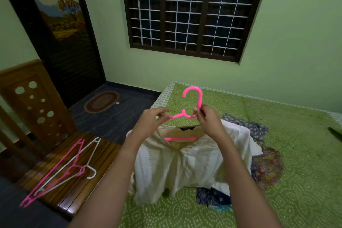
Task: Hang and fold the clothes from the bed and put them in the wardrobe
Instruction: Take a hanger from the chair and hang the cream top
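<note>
The left hand (153, 116) pinches one arm of the pink hanger (185, 115) and the right hand (207, 118) its neck, holding it upright inside the collar of the cream top (185, 163) over the bed (286, 120), probably to seat the shoulders evenly; spare hangers (70, 168) wait at eight o'clock.

Above the bed (277, 200), the pink hanger (177, 116) is smooth glossy plastic, the cream garment (185, 163) on it thin matt cloth with a dotted weave. The bed's sheet is matt printed cloth; the slatted board (83, 196) left of the bed is glossy varnished wood.
</note>
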Tool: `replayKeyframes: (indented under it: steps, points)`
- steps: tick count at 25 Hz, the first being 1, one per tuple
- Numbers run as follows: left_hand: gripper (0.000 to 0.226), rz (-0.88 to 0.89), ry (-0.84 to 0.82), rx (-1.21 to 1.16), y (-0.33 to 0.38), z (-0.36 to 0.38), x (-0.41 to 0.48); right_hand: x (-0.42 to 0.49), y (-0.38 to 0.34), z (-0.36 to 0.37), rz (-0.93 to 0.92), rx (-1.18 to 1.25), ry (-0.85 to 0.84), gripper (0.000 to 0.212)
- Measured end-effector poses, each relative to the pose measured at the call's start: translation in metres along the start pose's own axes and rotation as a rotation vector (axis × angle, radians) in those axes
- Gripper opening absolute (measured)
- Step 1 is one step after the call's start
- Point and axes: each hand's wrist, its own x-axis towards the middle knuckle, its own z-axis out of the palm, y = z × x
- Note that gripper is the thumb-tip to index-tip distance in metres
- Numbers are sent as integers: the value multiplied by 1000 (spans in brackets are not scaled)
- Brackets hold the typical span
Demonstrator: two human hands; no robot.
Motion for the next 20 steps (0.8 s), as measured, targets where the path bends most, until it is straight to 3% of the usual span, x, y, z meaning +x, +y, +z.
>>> replayKeyframes:
  steps: [2, 4, 8, 12, 14, 20]
  points:
    - [24, 31, -66, 62, 7, 9, 1, 0, -2, 2, 6, 3, -13, 28]
    - [21, 63, -24, 180, 12, 16, 2, 0, -3, 2, 0, -32, -4, 30]
    - [43, 89, 286, 384, 9, 28, -1, -2, 3, -5, -42, -243, 38, 28]
    - [39, 115, 461, 478, 11, 28, 3, -8, 11, -7, -9, -393, -72, 25]
    - [37, 144, 517, 480, 14, 27, 0, -13, 12, -8, -3, -443, -87, 20]
    - [44, 11, 600, 358, 32, 22, -22, -31, 8, -22, 136, -290, 137, 31]
